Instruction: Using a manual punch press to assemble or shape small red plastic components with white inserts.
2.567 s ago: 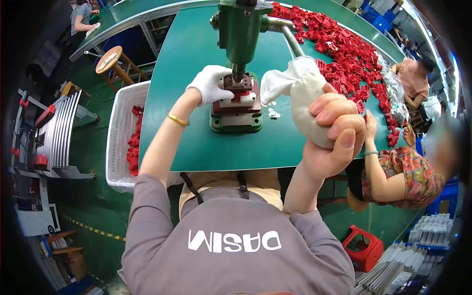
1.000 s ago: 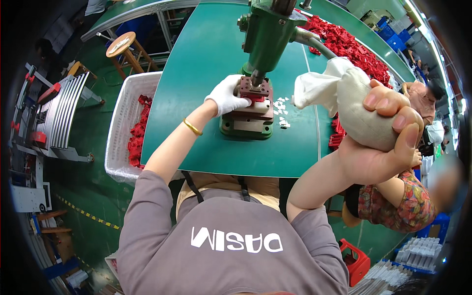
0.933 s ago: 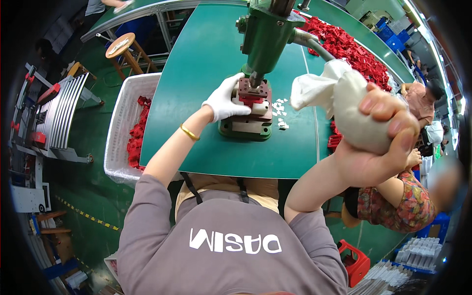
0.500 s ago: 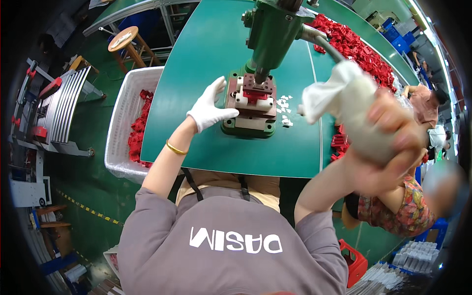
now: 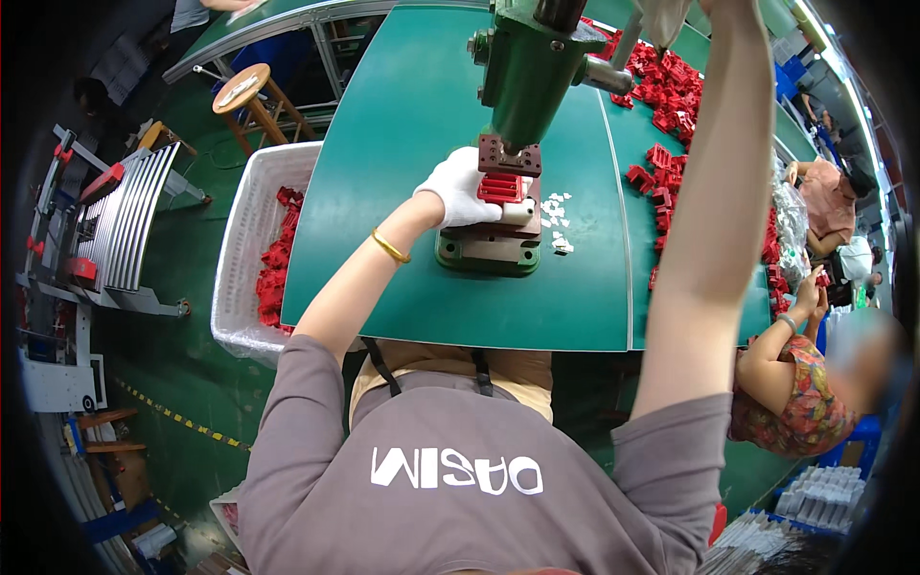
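Green tabletop (image 5: 412,297) carries the press (image 5: 537,77), its ram now raised, baring 1 red part (image 5: 501,188) in the fixture (image 5: 517,213). Gloved left hand (image 5: 455,195) curls against it, grip unclear; right forearm (image 5: 714,192) has swung up, right hand beyond view.

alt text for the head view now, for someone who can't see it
A person's gloved left hand is at a red part in a green press, while the bare right forearm extends to the top edge. Loose red pieces lie heaped on the green table to the right; a white basket at left holds more.
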Available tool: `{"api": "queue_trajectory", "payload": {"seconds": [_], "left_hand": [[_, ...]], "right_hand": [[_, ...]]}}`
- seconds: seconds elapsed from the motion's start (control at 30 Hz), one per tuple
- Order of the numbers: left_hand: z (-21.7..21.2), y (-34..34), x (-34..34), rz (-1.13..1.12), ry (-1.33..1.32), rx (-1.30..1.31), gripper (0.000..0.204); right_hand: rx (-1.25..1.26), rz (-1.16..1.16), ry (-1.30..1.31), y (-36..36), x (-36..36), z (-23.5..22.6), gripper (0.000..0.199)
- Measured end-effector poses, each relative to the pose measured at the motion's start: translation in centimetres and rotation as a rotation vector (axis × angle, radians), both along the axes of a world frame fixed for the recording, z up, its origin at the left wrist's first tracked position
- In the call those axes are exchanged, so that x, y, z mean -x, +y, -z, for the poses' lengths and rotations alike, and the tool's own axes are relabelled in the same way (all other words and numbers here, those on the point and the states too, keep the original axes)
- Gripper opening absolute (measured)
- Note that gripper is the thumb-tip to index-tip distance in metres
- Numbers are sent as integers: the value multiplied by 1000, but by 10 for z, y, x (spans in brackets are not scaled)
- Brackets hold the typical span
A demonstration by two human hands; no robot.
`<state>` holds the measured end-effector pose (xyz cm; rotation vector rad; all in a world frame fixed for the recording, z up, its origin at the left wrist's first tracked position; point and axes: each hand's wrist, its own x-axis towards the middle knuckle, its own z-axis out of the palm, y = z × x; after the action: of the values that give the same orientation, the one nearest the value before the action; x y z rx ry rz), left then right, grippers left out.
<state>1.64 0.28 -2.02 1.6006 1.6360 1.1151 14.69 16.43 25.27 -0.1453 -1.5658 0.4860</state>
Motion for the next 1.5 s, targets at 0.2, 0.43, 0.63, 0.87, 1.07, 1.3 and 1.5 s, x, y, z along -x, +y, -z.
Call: {"api": "queue_trajectory", "payload": {"seconds": [0.2,0.43,0.63,0.87,1.07,1.3,1.5], "left_hand": [[3,12,2,-98,-94,-8,57],[6,-32,-16,-353,-326,-85,66],[7,-86,-68,-443,64,-197,62],[7,-98,-82,-484,205,-345,68],[6,-103,-86,-477,270,-327,68],[7,-107,-84,-470,248,-330,69],[9,-110,-81,-440,193,-290,74]], "right_hand": [[454,-56,114,-30,-47,180,33],[1035,-473,-215,-139,-81,324,29],[1201,-702,-205,-167,-72,323,40],[1390,-856,-22,-176,-71,319,39],[1432,-864,-34,-178,-77,314,39],[1437,-893,-27,-179,-76,318,39],[1420,-876,-40,-179,-78,320,39]]}}
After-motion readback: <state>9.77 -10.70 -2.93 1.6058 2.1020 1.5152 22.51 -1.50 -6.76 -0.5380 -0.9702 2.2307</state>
